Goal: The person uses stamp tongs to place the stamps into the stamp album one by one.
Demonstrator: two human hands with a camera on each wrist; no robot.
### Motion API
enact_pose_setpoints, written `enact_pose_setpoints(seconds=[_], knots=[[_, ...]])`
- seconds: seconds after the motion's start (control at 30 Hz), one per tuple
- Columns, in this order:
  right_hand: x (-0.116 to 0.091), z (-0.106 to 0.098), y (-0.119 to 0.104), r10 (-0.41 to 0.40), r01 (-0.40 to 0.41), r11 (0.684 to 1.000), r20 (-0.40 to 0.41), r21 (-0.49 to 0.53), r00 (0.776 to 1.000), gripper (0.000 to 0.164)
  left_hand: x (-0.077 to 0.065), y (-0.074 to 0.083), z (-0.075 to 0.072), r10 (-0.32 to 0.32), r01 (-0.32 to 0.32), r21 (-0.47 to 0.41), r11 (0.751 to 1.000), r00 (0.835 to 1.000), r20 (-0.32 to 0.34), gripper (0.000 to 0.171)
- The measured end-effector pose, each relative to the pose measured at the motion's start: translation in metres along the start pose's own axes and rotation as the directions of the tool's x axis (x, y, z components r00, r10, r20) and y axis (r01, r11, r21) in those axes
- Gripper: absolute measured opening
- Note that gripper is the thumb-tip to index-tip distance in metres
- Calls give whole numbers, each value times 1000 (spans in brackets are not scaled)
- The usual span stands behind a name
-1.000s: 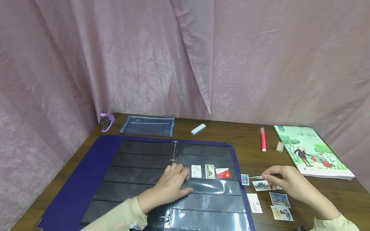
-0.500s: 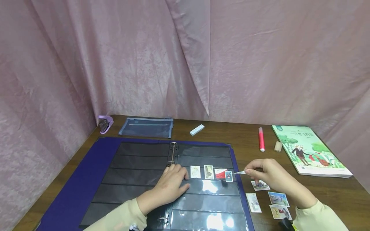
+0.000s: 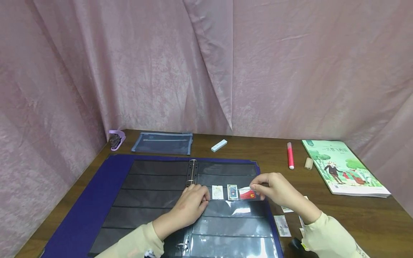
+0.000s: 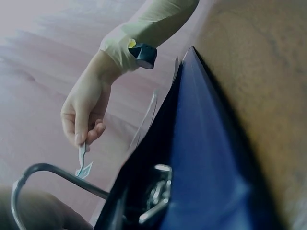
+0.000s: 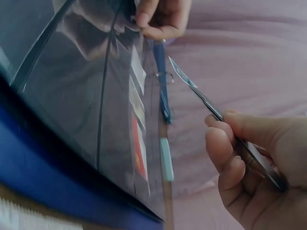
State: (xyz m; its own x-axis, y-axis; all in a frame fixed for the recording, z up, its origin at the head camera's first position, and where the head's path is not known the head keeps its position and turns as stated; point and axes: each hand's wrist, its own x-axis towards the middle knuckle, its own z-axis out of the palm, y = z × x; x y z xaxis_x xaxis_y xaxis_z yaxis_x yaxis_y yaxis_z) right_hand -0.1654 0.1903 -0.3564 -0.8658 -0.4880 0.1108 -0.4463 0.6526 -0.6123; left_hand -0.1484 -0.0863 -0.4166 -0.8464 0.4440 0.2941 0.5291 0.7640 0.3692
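My right hand (image 3: 274, 188) holds tweezers (image 5: 211, 106) between thumb and fingers, and their tips grip a small blue stamp (image 5: 181, 73). In the head view this stamp overlaps the middle one of three stamps lined up in a strip of the right album page. The pale stamp (image 3: 217, 192) is at the row's left end, and the red and white stamp (image 3: 247, 194) at its right end, under the tweezers. My left hand (image 3: 188, 206) rests on the stamp album (image 3: 80, 197) by its rings, fingers loosely bent beside the pale stamp.
Right of the album lie several loose stamps, one a pale stamp (image 3: 282, 226), others partly hidden by my right arm. Behind stand a purple stapler-like item (image 3: 117, 139), a blue mesh pouch (image 3: 162, 143), a white block (image 3: 219, 145), a red marker (image 3: 290, 156), an eraser (image 3: 308, 163) and a green book (image 3: 346, 168).
My right hand has carried the blue stamp in the tweezers leftward from beside the album, over the red stamp, to the middle of the row. My left hand stays at the rings.
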Motion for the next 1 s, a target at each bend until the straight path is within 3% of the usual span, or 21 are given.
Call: enact_pose_setpoints(seconds=[0.43, 0.7, 1.0], knots=[[19, 33, -8, 26, -25, 995, -10, 93, 1000, 23, 1, -1, 1, -27, 25, -72, 997, 999, -27, 19], [23, 53, -12, 17, -17, 1000, -42, 12, 999, 13, 0, -1, 2, -30, 27, -89, 996, 999, -33, 20], [23, 60, -14, -2, 2, 1000, -14, 21, 1000, 10, 1, -1, 1, -26, 23, -87, 996, 999, -38, 20]])
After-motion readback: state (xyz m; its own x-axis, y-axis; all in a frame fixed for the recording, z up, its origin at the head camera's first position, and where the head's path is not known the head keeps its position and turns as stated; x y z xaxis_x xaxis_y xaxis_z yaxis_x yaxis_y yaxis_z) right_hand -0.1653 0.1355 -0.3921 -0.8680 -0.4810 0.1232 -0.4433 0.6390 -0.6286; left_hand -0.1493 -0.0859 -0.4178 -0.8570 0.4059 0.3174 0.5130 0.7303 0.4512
